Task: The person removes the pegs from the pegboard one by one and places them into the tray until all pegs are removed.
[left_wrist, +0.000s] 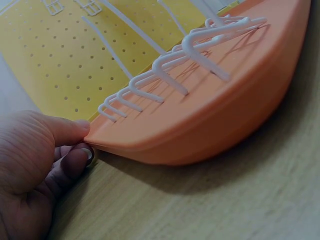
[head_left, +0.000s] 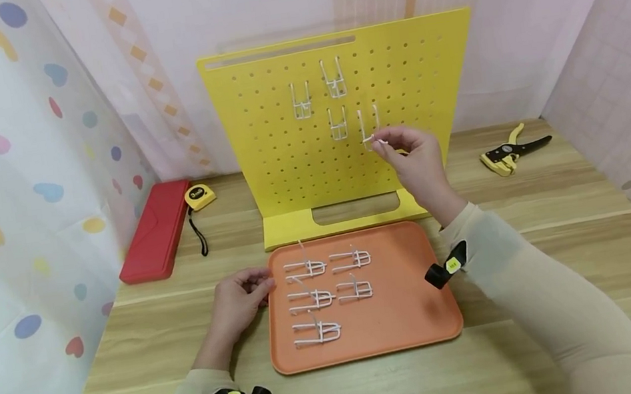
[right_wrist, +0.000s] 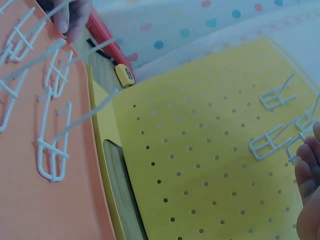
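My right hand (head_left: 418, 162) pinches a white wire pegboard hook (head_left: 362, 126) by its front end, close against the yellow pegboard (head_left: 280, 161). Fingers partly cover this hook (right_wrist: 291, 149) in the right wrist view. Three similar hooks hang on the board up and to the left, one of them a white hook (head_left: 332, 128) right beside my hand. At the orange tray (head_left: 403, 285), my left hand (head_left: 236, 302) grips the left rim, thumb on top and fingers below in the left wrist view. Several white wire hooks (head_left: 313, 299) lie on the tray's left and middle.
A red case (head_left: 154, 233) and a yellow tape measure (head_left: 200, 196) with a black strap lie at the back left of the wooden table (head_left: 150, 355). Yellow-and-black pliers (head_left: 511, 150) lie at the back right. The pegboard's foot stands just behind the tray.
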Demonstrator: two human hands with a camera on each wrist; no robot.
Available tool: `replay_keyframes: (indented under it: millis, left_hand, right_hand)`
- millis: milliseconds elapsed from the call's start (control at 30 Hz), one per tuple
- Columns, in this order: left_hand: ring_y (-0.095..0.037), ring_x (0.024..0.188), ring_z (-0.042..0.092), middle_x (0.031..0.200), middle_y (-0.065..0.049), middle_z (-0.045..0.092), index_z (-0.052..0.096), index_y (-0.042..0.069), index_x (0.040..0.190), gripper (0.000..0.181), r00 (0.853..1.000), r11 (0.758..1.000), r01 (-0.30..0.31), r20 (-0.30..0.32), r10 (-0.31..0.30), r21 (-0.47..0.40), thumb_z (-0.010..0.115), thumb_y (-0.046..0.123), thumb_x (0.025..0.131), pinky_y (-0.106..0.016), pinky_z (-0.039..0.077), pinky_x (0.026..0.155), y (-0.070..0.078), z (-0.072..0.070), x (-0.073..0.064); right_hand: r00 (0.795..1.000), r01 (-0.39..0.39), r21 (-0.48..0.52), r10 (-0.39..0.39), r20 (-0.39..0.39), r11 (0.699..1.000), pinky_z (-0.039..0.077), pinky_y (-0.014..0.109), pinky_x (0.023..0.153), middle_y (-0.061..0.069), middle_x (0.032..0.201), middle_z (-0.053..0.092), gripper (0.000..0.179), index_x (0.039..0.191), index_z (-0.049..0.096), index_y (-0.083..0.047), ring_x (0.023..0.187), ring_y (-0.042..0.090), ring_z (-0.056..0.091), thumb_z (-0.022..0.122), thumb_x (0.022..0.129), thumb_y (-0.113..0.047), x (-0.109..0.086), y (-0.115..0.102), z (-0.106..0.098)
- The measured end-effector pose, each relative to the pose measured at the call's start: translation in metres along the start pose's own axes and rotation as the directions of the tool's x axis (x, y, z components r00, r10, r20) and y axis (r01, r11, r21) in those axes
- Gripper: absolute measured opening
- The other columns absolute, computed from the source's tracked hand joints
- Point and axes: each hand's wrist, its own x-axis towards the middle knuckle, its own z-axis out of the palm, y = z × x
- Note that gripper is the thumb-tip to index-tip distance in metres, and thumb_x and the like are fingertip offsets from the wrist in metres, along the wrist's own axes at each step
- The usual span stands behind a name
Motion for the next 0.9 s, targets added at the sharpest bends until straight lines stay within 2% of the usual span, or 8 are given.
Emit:
replay_keyframes:
  millis: [100, 267, 333, 400, 667, 800, 900]
  left_hand:
    - [-0.016, 0.064, 0.062, 0.081, -0.006, 0.067, 0.072, 0.006, 0.104, 0.018, 1.000, 1.000, -0.002, -0.001, 0.002, 0.001, 0.071, 0.015, 0.088, -0.027, 0.055, 0.054, -0.001, 0.000, -0.001]
    - [-0.017, 0.065, 0.062, 0.081, -0.007, 0.067, 0.071, 0.007, 0.104, 0.018, 1.000, 1.000, 0.006, 0.000, -0.006, -0.003, 0.071, 0.015, 0.088, -0.027, 0.055, 0.054, -0.001, 0.000, -0.002]
    - [-0.017, 0.064, 0.062, 0.081, -0.007, 0.067, 0.071, 0.007, 0.104, 0.018, 1.000, 1.000, 0.009, -0.001, -0.009, -0.003, 0.071, 0.015, 0.088, -0.027, 0.055, 0.054, -0.002, 0.000, -0.002]
    - [-0.017, 0.064, 0.062, 0.080, -0.007, 0.067, 0.072, 0.007, 0.104, 0.017, 1.000, 1.000, 0.005, -0.003, -0.005, -0.005, 0.071, 0.015, 0.088, -0.027, 0.054, 0.054, -0.002, 0.000, -0.002]
    - [-0.017, 0.065, 0.063, 0.082, -0.006, 0.067, 0.071, 0.007, 0.105, 0.018, 1.000, 1.000, 0.023, 0.003, -0.023, 0.000, 0.071, 0.016, 0.089, -0.027, 0.055, 0.055, -0.001, 0.001, -0.004]
    - [-0.017, 0.064, 0.063, 0.081, -0.006, 0.067, 0.071, 0.007, 0.104, 0.018, 1.000, 1.000, 0.013, 0.001, -0.013, 0.007, 0.071, 0.016, 0.089, -0.028, 0.055, 0.055, -0.001, 0.001, -0.003]
    - [-0.017, 0.064, 0.062, 0.081, -0.006, 0.067, 0.072, 0.007, 0.104, 0.018, 1.000, 1.000, -0.001, 0.002, 0.001, 0.012, 0.071, 0.016, 0.088, -0.028, 0.055, 0.055, 0.000, 0.000, -0.001]
  right_hand:
    - [0.999, 0.037, -0.016, -0.037, 0.002, 0.999, 0.054, 0.022, 0.066, 0.004, 0.091, 0.070, 0.016, 0.097, 0.070, 0.007, 0.081, 0.014, 0.062, 0.072, 0.085, -0.004, -0.010, -0.012, 0.002]
    - [0.994, 0.108, -0.046, -0.107, 0.023, 0.993, 0.055, 0.021, 0.065, 0.014, 0.093, 0.070, 0.011, 0.092, 0.068, 0.012, 0.077, 0.012, 0.065, 0.070, 0.084, 0.004, -0.028, -0.033, 0.007]
    - [0.990, 0.136, -0.067, -0.134, 0.030, 0.988, 0.055, 0.021, 0.065, 0.019, 0.093, 0.070, 0.010, 0.091, 0.069, 0.011, 0.074, 0.013, 0.065, 0.071, 0.084, 0.004, -0.032, -0.033, 0.008]
    - [0.986, 0.163, -0.085, -0.161, 0.033, 0.983, 0.054, 0.021, 0.064, 0.017, 0.090, 0.071, 0.008, 0.089, 0.070, 0.009, 0.073, 0.013, 0.064, 0.071, 0.083, 0.005, -0.034, -0.035, 0.009]
    - [0.965, 0.262, -0.127, -0.260, 0.034, 0.957, 0.053, 0.023, 0.065, 0.024, 0.087, 0.069, 0.005, 0.085, 0.069, 0.011, 0.073, 0.006, 0.063, 0.070, 0.081, 0.010, -0.048, -0.042, 0.009]
    - [0.963, 0.267, -0.120, -0.261, 0.065, 0.956, 0.052, 0.021, 0.065, 0.022, 0.085, 0.069, 0.005, 0.086, 0.070, 0.009, 0.071, 0.007, 0.062, 0.070, 0.081, 0.010, -0.060, -0.039, 0.003]
    - [0.969, 0.235, -0.109, -0.224, 0.105, 0.966, 0.051, 0.020, 0.064, 0.017, 0.084, 0.070, 0.007, 0.087, 0.072, 0.003, 0.071, 0.009, 0.062, 0.071, 0.082, 0.008, -0.074, -0.031, -0.005]
